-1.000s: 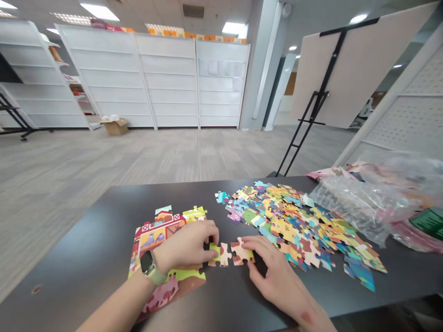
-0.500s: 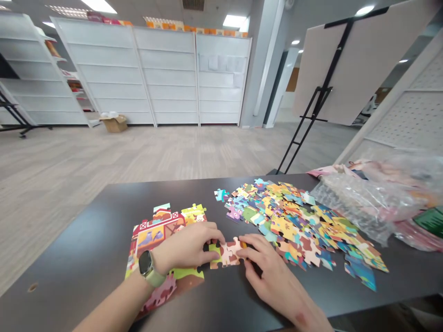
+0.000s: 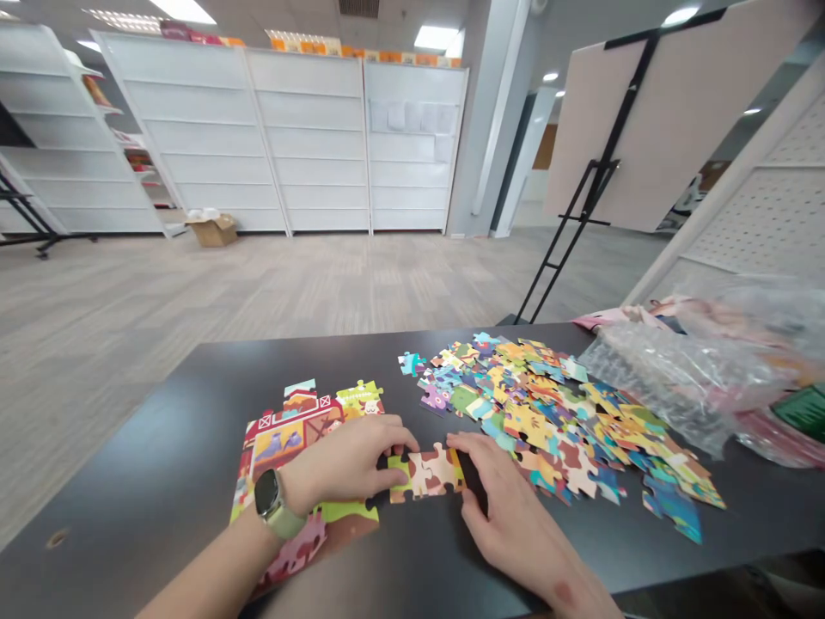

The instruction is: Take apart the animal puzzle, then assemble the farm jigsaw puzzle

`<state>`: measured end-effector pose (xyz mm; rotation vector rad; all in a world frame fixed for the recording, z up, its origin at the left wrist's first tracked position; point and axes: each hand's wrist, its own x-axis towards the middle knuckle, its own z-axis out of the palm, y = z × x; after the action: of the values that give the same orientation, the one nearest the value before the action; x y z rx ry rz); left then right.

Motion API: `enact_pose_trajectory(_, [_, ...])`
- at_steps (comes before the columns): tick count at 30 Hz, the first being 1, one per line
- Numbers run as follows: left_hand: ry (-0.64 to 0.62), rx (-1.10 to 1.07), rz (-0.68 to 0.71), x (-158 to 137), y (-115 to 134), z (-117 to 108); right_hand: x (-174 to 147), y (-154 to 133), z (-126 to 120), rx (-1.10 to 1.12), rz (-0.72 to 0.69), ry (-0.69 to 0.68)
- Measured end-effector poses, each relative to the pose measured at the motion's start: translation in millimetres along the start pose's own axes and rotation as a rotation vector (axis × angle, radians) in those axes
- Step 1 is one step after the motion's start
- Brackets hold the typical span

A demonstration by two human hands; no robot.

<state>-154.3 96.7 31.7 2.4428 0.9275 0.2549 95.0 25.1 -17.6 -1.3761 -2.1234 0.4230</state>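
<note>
Two joined jigsaw puzzle pieces (image 3: 433, 472), with a pink and brown cow pattern and green and yellow ends, lie on the dark table. My left hand (image 3: 357, 456) has its thumb on their left end and its index finger at the upper edge, gripping them. At their right end is my right hand (image 3: 499, 499), thumb and fingers apart, the index fingertip close to the top right corner. Under and beside my left wrist lies a partly assembled farm puzzle (image 3: 277, 443) with a red barn; my left hand and forearm hide some of it.
A heap of loose puzzle pieces (image 3: 528, 395) spreads over the table's right half. One blue piece (image 3: 411, 364) sits at its left edge. Clear plastic packaging (image 3: 683, 370) crowds the right side. Beyond the table (image 3: 161, 447) stand a board on a black stand (image 3: 596, 189) and white shelves (image 3: 302, 137).
My right fingers have drawn back from the right end of the joined pieces and spread apart, uncovering the yellow end. My left hand stays nearly in place.
</note>
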Motion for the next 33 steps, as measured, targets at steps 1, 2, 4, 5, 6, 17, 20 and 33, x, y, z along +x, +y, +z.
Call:
enact_pose_trajectory(1, [0.002, -0.001, -0.002, 0.1, 0.3, 0.0, 0.9, -0.9, -0.6, 0.005, -0.004, -0.006])
enact_pose_trajectory(2, [0.003, -0.003, -0.003, 0.1, 0.5, 0.0, 1.9, -2.3, -1.7, 0.016, -0.004, -0.014])
enact_pose_trajectory(4, [0.003, -0.008, -0.006, 0.2, 0.7, 0.1, 3.9, -5.6, -4.7, 0.046, 0.003, -0.028])
enact_pose_trajectory(5, [0.004, -0.01, -0.006, 0.2, 0.6, 0.1, 4.6, -7.3, -6.3, 0.059, 0.006, -0.032])
enact_pose_trajectory(6, [0.004, -0.012, -0.004, 0.1, 0.3, 0.0, 5.1, -8.9, -7.9, 0.069, 0.011, -0.033])
enact_pose_trajectory(17, [-0.05, -0.022, -0.157, -1.8, 4.2, -0.8, 6.4, 2.9, -8.8, 0.259, 0.195, 0.136])
enact_pose_trajectory(20, [-0.014, 0.057, -0.152, 1.9, 16.9, 11.0, 5.6, 8.4, -6.0, 0.4, 0.243, 0.16])
enact_pose_trajectory(33, [0.009, 0.098, -0.01, 3.9, 26.3, 20.8, 12.2, -5.8, -7.0, 0.198, 0.089, 0.062])
